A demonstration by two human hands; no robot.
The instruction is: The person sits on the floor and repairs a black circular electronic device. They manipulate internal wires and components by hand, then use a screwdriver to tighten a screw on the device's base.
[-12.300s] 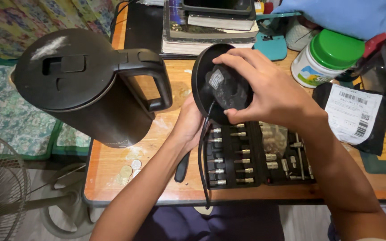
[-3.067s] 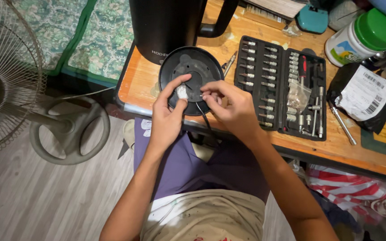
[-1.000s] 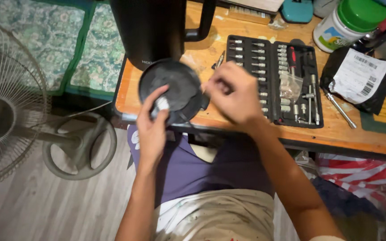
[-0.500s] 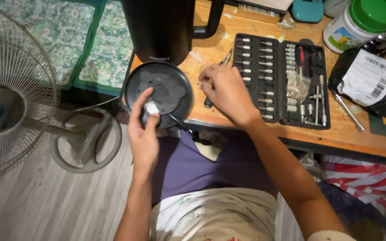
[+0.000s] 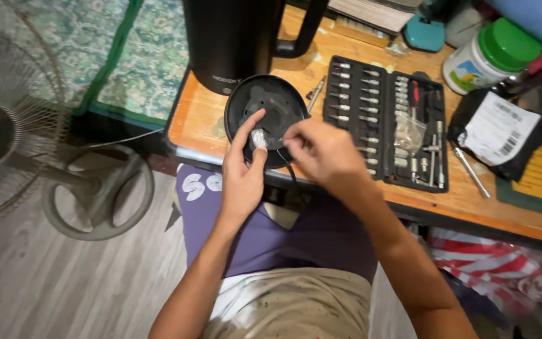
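A round black kettle base (image 5: 270, 105), underside up, is held over the near edge of the wooden table (image 5: 202, 119). My left hand (image 5: 243, 172) grips its lower rim, thumb and forefinger around a small white label or part (image 5: 258, 139). My right hand (image 5: 321, 154) is beside it, fingertips pinched at the base's underside near the black cord (image 5: 287, 168). Whether the fingers hold a small tool I cannot tell. The black kettle (image 5: 233, 34) stands just behind the base.
An open black case of sockets and bits (image 5: 387, 129) lies right of the base, a loose driver bit (image 5: 315, 94) between them. A white jar with a green lid (image 5: 485, 56) and a black pouch (image 5: 495, 133) are at the right. A floor fan (image 5: 14, 138) stands at the left.
My right hand has come back from the table beside the tool case to the base's underside. The left hand keeps hold of the base. The view has shifted.
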